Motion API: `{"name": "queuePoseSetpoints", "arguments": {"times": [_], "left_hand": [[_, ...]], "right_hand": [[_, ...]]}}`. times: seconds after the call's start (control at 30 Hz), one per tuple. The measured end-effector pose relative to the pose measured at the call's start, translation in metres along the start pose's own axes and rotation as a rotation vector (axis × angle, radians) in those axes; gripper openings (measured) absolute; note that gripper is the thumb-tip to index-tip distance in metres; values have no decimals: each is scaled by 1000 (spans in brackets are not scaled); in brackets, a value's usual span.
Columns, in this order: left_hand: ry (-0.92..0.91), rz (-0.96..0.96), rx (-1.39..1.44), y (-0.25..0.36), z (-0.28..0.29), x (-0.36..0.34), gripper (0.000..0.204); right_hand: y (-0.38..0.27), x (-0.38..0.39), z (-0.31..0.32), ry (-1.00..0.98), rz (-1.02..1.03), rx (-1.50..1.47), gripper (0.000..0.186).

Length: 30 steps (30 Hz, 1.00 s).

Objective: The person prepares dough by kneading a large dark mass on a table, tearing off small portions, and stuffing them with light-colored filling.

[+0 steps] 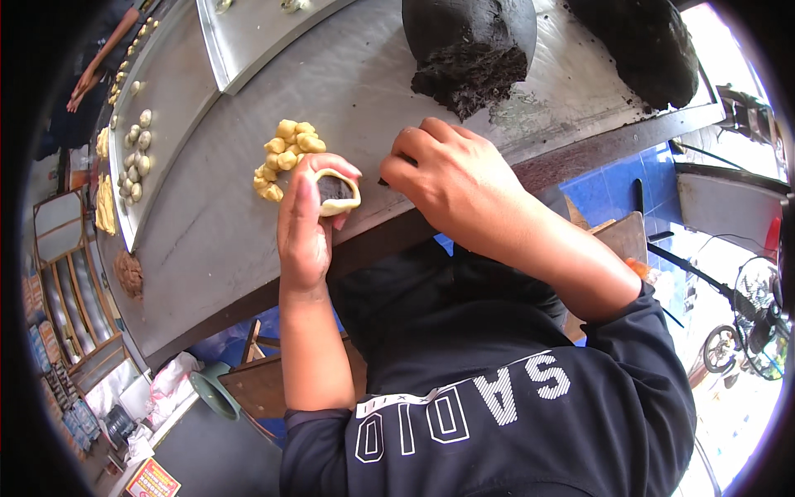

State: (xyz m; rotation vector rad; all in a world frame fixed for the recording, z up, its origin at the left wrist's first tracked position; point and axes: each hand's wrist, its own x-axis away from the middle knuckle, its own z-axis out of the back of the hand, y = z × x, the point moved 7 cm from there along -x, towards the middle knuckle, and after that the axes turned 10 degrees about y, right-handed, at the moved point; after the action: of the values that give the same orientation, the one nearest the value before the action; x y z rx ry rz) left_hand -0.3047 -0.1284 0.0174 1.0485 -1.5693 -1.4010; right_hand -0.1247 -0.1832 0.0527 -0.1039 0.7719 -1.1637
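In my left hand [305, 236] rests a cupped piece of pale yellow dough [354, 199] with dark paste [334, 189] inside it. The thumb and fingers curl around the dough, and its rim stands open. To the right, my right hand [439, 161] is closed over the table near its front edge, and a bit of dark paste shows at its fingertips. Just behind my left hand lies a pile of small yellow dough pieces [290, 147]. A large, smooth-topped mound of dark paste [472, 50] with a crumbly broken side sits beyond my right hand.
Another dark mass [642, 50] lies at the far right of the metal table [224, 215]. Metal trays [157, 178] at the left hold several pale rounded pieces. A brown lump [128, 275] lies near the left end. Another person's arm [103, 62] shows at far left.
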Motion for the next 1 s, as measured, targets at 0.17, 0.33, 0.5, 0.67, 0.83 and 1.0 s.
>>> {"name": "queuePoseSetpoints", "arguments": {"times": [0.17, 0.33, 0.5, 0.67, 0.83, 1.0], "left_hand": [[19, -21, -62, -1, -1, 3, 38], [-34, -50, -11, -1, -8, 1, 25], [-104, -141, -166, 6, -17, 3, 24], [31, -154, -385, 14, -17, 5, 44], [72, -481, -595, 20, -23, 3, 52], [-32, -350, -708, 23, -33, 1, 60]], "right_hand": [[21, 2, 15, 0, -143, 52, 11], [31, 13, 25, -85, 8, -79, 39], [40, 2, 30, 163, -57, -92, 18], [24, -4, 35, 109, -210, -294, 12], [-16, -5, 18, 40, -120, -454, 19], [-8, -3, 14, -27, -230, -572, 19]]}}
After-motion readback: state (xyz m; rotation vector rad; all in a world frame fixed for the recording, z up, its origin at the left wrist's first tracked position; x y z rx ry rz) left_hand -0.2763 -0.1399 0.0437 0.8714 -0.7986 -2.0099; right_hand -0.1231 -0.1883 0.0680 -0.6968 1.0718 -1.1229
